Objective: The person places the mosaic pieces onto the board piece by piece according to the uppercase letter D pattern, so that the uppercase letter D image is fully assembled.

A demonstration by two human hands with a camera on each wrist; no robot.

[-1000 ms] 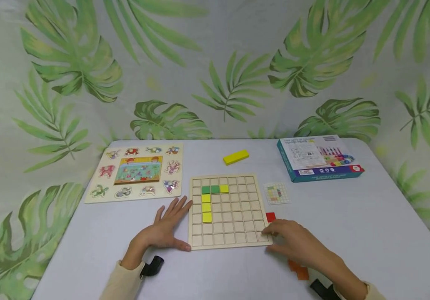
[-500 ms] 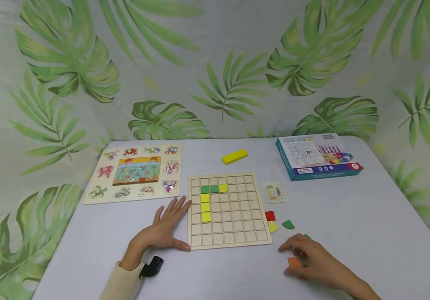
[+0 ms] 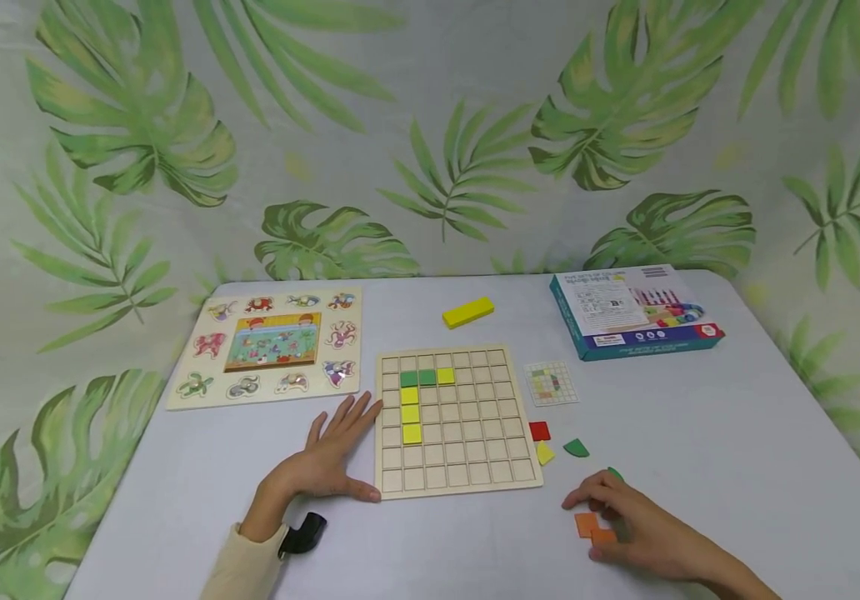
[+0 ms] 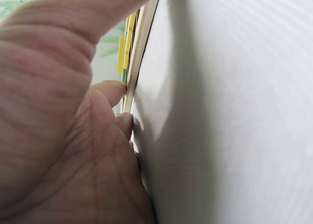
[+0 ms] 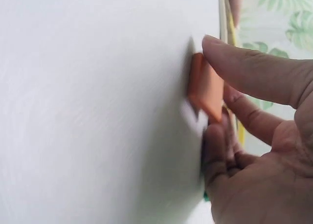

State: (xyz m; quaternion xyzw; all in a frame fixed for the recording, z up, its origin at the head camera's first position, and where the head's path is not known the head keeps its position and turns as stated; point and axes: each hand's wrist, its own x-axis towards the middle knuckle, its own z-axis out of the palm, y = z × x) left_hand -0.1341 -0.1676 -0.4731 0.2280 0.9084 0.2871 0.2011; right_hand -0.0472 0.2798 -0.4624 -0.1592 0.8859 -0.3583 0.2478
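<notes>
My left hand (image 3: pixel 328 467) rests on the table with fingers spread, its fingertips and thumb against the left edge of the wooden grid board (image 3: pixel 475 477). Green tiles (image 3: pixel 427 377) and yellow tiles (image 3: pixel 411 414) lie in the board's upper left squares. To the right of the board, my right hand (image 3: pixel 636 525) has its thumb and curled fingers about an orange square tile (image 5: pixel 210 89), the thumb at one edge. Another orange tile (image 3: pixel 585 525) lies beside it. The hand partly covers a green piece (image 3: pixel 615 473).
Right of the board lie a red tile (image 3: pixel 540 431), a yellow piece (image 3: pixel 545 453), a green quarter-round piece (image 3: pixel 576 448) and a pattern card (image 3: pixel 552 383). Behind are a yellow block (image 3: pixel 468 312) and a box (image 3: pixel 636 312). A sea-animal puzzle (image 3: pixel 268 343) sits at left.
My right hand has moved from the board's lower right edge rightwards to the orange tiles, uncovering the yellow piece and the green quarter-round. My left hand stays on the board's edge.
</notes>
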